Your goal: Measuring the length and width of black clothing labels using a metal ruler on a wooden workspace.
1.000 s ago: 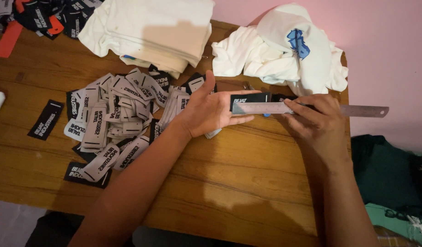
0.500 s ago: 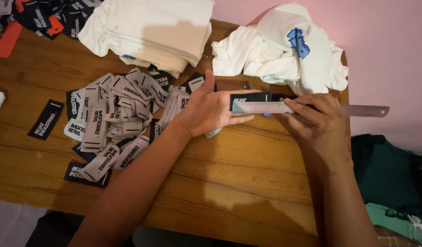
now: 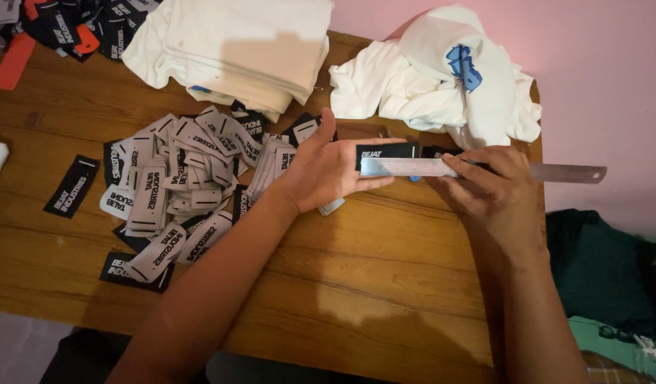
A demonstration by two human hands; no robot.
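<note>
Background: pink wall behind a wooden counter [image 3: 385, 284]; I see dark green cloth [image 3: 598, 270] on the right, beyond the counter's edge.
Left hand: my left hand [image 3: 328, 171] lies palm down near the counter's middle, its fingers [image 3: 374, 146] pressed together and extended flat over one end of a black woven label [image 3: 388, 151].
Right hand: my right hand [image 3: 495, 188] rests on a metal ruler [image 3: 484, 169], its fingers [image 3: 470, 167] curled and pinching the ruler's middle against the counter.
Ruler: lies level, across the label, one end beside the left hand's fingertips, the other past the right hand toward the counter's edge.
Label: on the counter between both hands, partly under the ruler.
Label pile: loose heap of black and white labels [image 3: 178, 192] just left of the left hand; one black label [image 3: 72, 186] lies apart farther left.
Fabric: folded cream cloth stack [image 3: 250, 50] at the back; crumpled white garment with a blue print [image 3: 456, 85] behind the ruler.
</note>
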